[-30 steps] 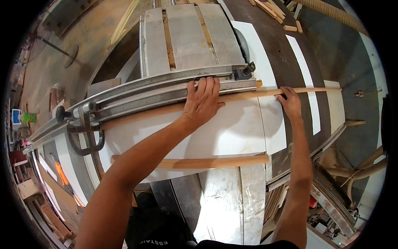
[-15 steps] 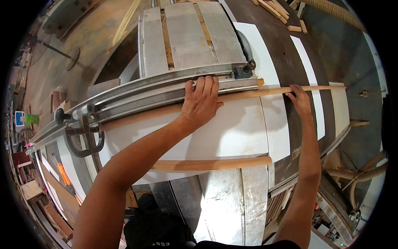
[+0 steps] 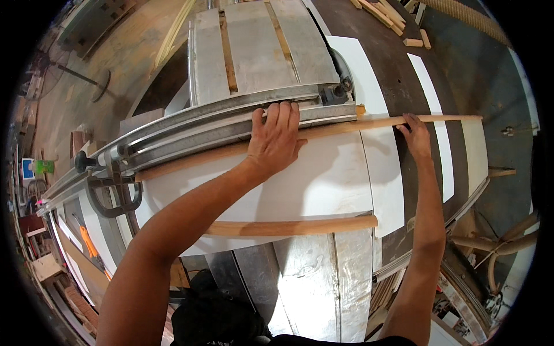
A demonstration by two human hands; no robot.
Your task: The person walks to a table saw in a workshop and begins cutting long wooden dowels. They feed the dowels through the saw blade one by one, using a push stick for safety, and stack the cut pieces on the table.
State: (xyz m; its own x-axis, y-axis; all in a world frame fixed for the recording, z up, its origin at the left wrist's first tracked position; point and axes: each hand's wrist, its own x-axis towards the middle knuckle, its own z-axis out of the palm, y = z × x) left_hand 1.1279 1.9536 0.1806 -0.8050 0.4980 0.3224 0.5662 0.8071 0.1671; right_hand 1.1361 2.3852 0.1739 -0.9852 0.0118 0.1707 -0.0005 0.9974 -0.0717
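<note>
A long, thin wooden strip [image 3: 334, 128] runs crosswise along the near side of a metal saw fence [image 3: 202, 128]. My left hand [image 3: 274, 137] is closed over the strip and the fence, its fingertips hooked on the fence and its thumb by the strip's near edge. Farther right, my right hand [image 3: 415, 137] pinches the same strip between thumb and fingers. The strip's right end extends past that hand. A second wooden strip [image 3: 294, 226] lies nearer to me on a white panel [image 3: 323, 179], its left part hidden by my left forearm.
A C-shaped metal handle [image 3: 138, 202] hangs at the fence's left end. Beyond the fence is a slotted metal saw table [image 3: 254, 49]. Short wood pieces [image 3: 381, 14] lie at the far right on a dark surface [image 3: 398, 81]. A pedestal fan [image 3: 75, 70] stands at far left.
The whole view has shifted slightly. Both hands keep their places on the strip, and no clear movement of the strip along the fence shows.
</note>
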